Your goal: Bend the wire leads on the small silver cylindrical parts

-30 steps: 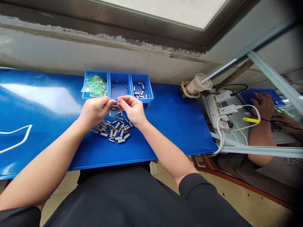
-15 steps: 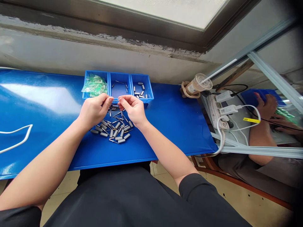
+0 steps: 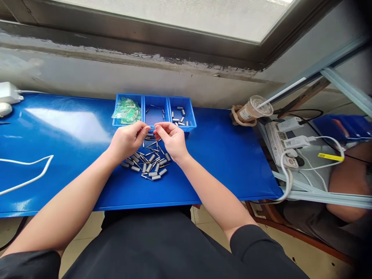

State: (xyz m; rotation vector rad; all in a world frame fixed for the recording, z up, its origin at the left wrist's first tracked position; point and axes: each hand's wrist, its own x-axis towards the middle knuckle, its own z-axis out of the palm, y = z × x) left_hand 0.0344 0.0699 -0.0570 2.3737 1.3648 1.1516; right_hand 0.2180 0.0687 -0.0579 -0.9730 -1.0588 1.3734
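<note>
My left hand (image 3: pixel 128 141) and my right hand (image 3: pixel 171 140) meet above the blue tabletop, their fingertips pinching something thin and small that I cannot make out. Just below them lies a loose pile of steel rotary burs (image 3: pixel 147 162), which the hands do not touch. Beyond the fingertips stands a blue three-compartment tray (image 3: pixel 157 97). Its left compartment holds green plastic bags (image 3: pixel 127 111), its middle one a few thin pins (image 3: pixel 155 110), and its right one short metal pieces (image 3: pixel 180 116).
The tabletop (image 3: pixel 64 155) ends in an edge at the right, beyond which stand a power strip (image 3: pixel 280 145) and a plastic cup (image 3: pixel 252 110). A white cable (image 3: pixel 26 174) lies at the left. A co-worker's bare arm (image 3: pixel 351 174) sits at the far right, near a blue tray (image 3: pixel 343 128).
The whole scene has shifted slightly right in view as my head moved. My fingertips stay together. The co-worker's hands and green bag have gone from view.
</note>
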